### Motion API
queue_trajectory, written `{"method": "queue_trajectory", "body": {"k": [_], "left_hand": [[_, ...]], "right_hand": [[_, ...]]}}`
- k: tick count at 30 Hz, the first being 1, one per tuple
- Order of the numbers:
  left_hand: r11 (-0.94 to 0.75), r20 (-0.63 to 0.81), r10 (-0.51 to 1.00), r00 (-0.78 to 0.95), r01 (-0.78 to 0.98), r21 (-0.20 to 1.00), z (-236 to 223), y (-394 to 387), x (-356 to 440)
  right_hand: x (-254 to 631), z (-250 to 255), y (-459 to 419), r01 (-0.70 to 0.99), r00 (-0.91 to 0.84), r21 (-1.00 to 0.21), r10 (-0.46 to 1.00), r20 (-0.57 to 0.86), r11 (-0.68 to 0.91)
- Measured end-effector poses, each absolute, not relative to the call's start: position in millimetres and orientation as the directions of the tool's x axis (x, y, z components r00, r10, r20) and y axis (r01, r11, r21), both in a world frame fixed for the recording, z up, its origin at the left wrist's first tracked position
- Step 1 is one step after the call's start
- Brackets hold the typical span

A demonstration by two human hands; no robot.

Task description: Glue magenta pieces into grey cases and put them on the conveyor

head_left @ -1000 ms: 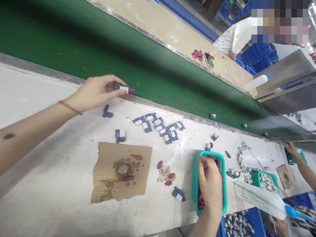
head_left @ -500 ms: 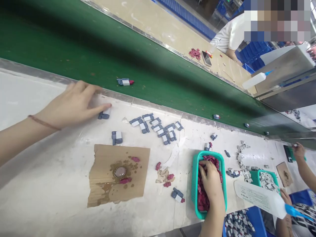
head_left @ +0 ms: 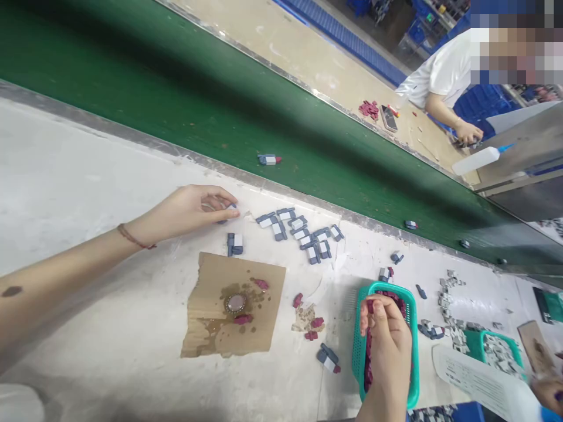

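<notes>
My left hand [head_left: 196, 205] is at the table's far edge, its fingers closed around a blue-grey plastic piece [head_left: 231, 206] that they mostly cover. Above the green basket [head_left: 416, 363] of dark red pieces, my right hand [head_left: 389, 337] is pinched, with a bit of a dark red plastic piece [head_left: 370, 305] showing at its fingertips. A single grey-and-white piece [head_left: 234, 244] lies below my left hand. To its right is a group of similar grey-and-white pieces [head_left: 301, 234]. Two dark red pieces rest on a wet cardboard sheet [head_left: 272, 305] beside a small round cap [head_left: 236, 302].
Beyond the table runs a green conveyor belt [head_left: 197, 123] carrying several assembled pieces. At right are a white bottle [head_left: 475, 375], a green basket of pale pieces [head_left: 504, 354] and a co-worker's hand [head_left: 548, 392]. Another person in a white shirt [head_left: 444, 67] works across the belt.
My left hand has closed on the grey piece near the table edge. My right hand has risen out of the red pieces, fingers pinched. The view has shifted left.
</notes>
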State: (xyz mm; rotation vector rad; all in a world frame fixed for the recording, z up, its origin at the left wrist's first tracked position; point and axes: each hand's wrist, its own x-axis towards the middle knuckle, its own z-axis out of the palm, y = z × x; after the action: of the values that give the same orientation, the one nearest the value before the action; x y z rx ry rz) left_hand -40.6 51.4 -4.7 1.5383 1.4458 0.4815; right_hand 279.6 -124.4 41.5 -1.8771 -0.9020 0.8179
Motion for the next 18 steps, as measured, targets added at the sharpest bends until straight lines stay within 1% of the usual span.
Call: {"method": "queue_trajectory", "body": {"k": [1,3,5,7,9,11,16,18], "left_hand": [[0.230,-0.362,0.900,0.245,0.437,0.869,-3,47,-40],[0.391,-0.444,0.839,0.315,0.219,0.894,1,35,-39],[0.502,-0.488,0.786,0.379,0.070,0.862,2,21,-38],[0.569,-0.508,0.746,0.431,-0.015,0.822,1,7,-38],[0.597,-0.510,0.728,0.458,-0.056,0.801,-1,-6,-39],[0.588,-0.494,0.738,0.459,-0.080,0.805,-4,-16,-41],[0.507,-0.440,0.817,0.373,-0.100,0.856,-9,-35,-45],[0.469,-0.411,0.837,0.361,-0.087,0.879,-13,-42,-45]], "right_hand": [[271,40,-122,0.275,0.499,-0.896,0.848,-0.177,-0.349],[250,34,-116,0.326,0.422,-0.881,0.887,-0.189,-0.343],[228,26,-109,0.387,0.293,-0.864,0.931,-0.217,-0.323],[205,17,-105,0.438,0.150,-0.860,0.965,-0.217,-0.262],[186,7,-103,0.482,0.034,-0.858,0.982,-0.184,-0.178],[172,-1,-104,0.519,-0.047,-0.849,0.988,-0.146,-0.101],[157,-13,-107,0.575,-0.146,-0.818,0.987,-0.070,0.027],[154,-16,-106,0.610,-0.208,-0.784,0.978,-0.014,0.119]]}}
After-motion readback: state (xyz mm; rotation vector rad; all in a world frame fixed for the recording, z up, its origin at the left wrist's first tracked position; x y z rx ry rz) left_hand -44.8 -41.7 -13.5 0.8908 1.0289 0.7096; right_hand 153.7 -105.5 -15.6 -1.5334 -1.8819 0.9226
